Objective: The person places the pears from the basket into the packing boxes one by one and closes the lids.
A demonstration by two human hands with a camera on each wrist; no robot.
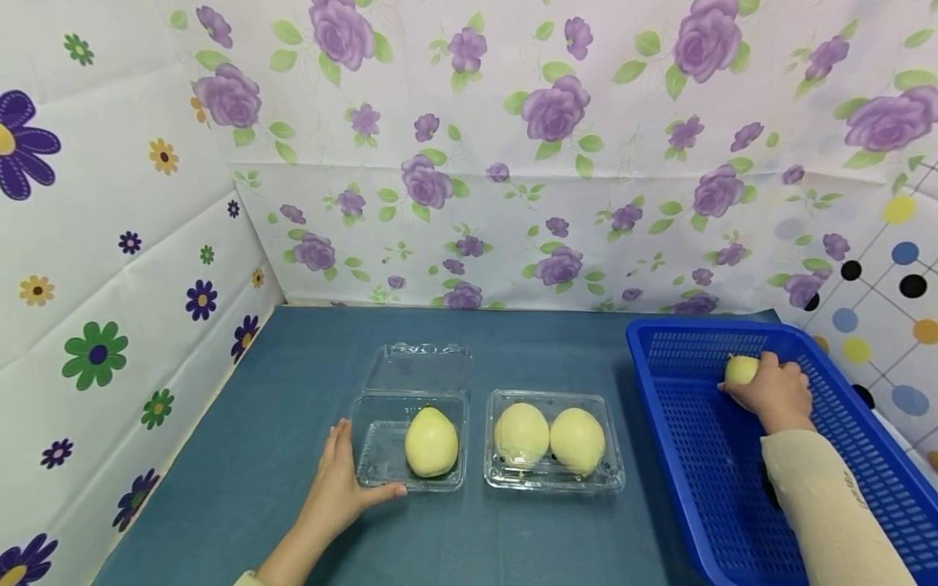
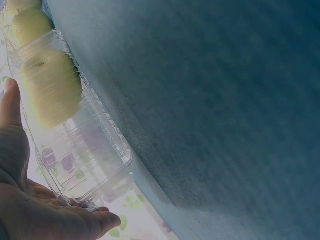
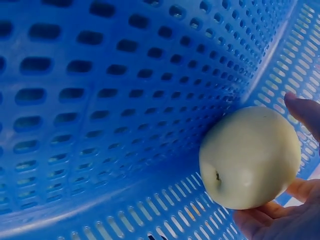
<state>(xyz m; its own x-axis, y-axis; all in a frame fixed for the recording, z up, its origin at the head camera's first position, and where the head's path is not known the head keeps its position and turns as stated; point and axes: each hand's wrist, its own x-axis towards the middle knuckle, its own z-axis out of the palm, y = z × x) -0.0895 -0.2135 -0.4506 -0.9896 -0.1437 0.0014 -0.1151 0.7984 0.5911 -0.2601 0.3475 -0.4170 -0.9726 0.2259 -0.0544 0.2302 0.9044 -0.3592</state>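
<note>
A bench (image 1: 542, 537) carries a blue basket (image 1: 707, 325) on the right, an open clear box (image 1: 381, 448) on the left with a lone pear (image 1: 431, 442) in its right side, and between them a closed clear box (image 1: 554, 486) containing two pears (image 1: 522, 434). The left hand (image 1: 344, 480), thumb and fingers spread wide, frames the open box's near left corner. The right hand (image 1: 777, 392) grips a single pear (image 3: 250, 157) near the basket's far end, right of both boxes; its roundness leaves the long axis unclear.
</note>
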